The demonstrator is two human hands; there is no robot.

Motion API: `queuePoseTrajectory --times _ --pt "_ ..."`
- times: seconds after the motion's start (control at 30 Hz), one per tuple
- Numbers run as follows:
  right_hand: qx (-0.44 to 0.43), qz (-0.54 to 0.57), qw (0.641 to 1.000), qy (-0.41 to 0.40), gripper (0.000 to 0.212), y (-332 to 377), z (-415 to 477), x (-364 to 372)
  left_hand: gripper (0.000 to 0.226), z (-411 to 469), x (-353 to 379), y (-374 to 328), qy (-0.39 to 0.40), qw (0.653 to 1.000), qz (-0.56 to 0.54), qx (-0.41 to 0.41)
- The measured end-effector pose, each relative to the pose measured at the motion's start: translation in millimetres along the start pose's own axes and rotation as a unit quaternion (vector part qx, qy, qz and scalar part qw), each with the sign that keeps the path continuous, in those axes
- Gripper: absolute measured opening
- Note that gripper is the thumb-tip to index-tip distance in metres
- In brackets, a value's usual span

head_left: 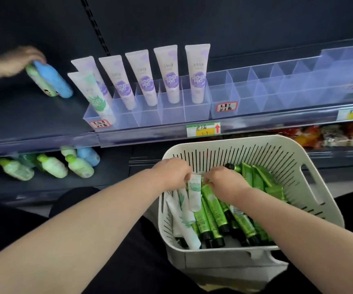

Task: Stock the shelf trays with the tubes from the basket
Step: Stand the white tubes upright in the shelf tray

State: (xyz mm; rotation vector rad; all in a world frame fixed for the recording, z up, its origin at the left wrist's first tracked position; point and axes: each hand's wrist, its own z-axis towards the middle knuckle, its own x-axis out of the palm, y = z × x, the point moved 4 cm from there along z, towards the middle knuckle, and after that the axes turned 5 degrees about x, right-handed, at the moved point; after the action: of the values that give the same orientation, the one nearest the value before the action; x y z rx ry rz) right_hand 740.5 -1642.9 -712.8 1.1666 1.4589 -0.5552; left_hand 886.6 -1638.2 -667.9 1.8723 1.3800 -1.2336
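Note:
A white slotted basket [311, 181] at lower right holds several green tubes [213, 211] and white tubes with a green leaf print [182, 221]. Both my hands are inside it. My left hand [171, 172] pinches the top of a white leaf-print tube [194, 194], lifted upright. My right hand [224, 183] is closed on the green tubes beside it. On the shelf above, clear divided trays [245, 96] hold several white and purple tubes [169, 75] and one white and green tube [95, 96] at the left end. The tray slots to the right stand empty.
Another person's hand [20, 58] at upper left holds blue and green bottles [50, 80] on the dark shelf. More green and blue bottles [52, 165] lie on the lower shelf. Price labels [203, 129] run along the shelf edge. Colourful packets [330, 134] sit at the right.

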Motion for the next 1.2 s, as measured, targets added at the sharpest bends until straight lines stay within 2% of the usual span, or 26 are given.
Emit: queuePoseTrajectory --times 0.13,0.3,0.47,0.6,0.7,0.8,0.87,0.97,1.03,1.2 --pt "0.012 0.020 1.000 0.003 0.030 -8 -1 4 0.028 -4 11 -12 0.133 0.988 0.067 0.032" --pt "0.021 0.030 0.999 -0.006 0.029 -19 -7 7 0.029 -10 20 -33 0.287 0.944 0.160 0.009" --pt "0.027 0.043 0.999 -0.005 0.032 -22 -9 8 0.033 -11 24 -40 0.325 0.925 0.199 -0.004" --pt "0.034 0.042 0.999 -0.003 0.035 -25 -9 6 0.047 -14 12 -40 0.286 0.949 0.131 -0.012" --pt "0.036 0.033 0.999 0.007 0.035 -24 -5 8 0.057 -8 -9 -32 0.204 0.971 0.120 0.000" --pt "0.018 0.024 0.999 0.038 0.040 -14 4 15 0.057 -8 -29 -19 0.128 0.990 0.061 -0.017" --pt "-0.013 0.004 0.996 0.084 0.054 -1 7 21 0.053 -10 -37 -6 0.089 0.995 0.024 -0.031" --pt "-0.072 -0.090 0.981 0.154 0.070 20 3 31 0.037 -15 -38 12 0.043 0.998 -0.002 -0.053" --pt "-0.084 -0.114 0.975 0.170 0.068 27 -1 37 0.034 -18 -35 20 0.027 0.997 -0.015 -0.072" --pt "-0.084 -0.075 0.973 0.199 0.048 22 -12 34 0.036 -17 -35 21 -0.025 0.993 -0.016 -0.111"
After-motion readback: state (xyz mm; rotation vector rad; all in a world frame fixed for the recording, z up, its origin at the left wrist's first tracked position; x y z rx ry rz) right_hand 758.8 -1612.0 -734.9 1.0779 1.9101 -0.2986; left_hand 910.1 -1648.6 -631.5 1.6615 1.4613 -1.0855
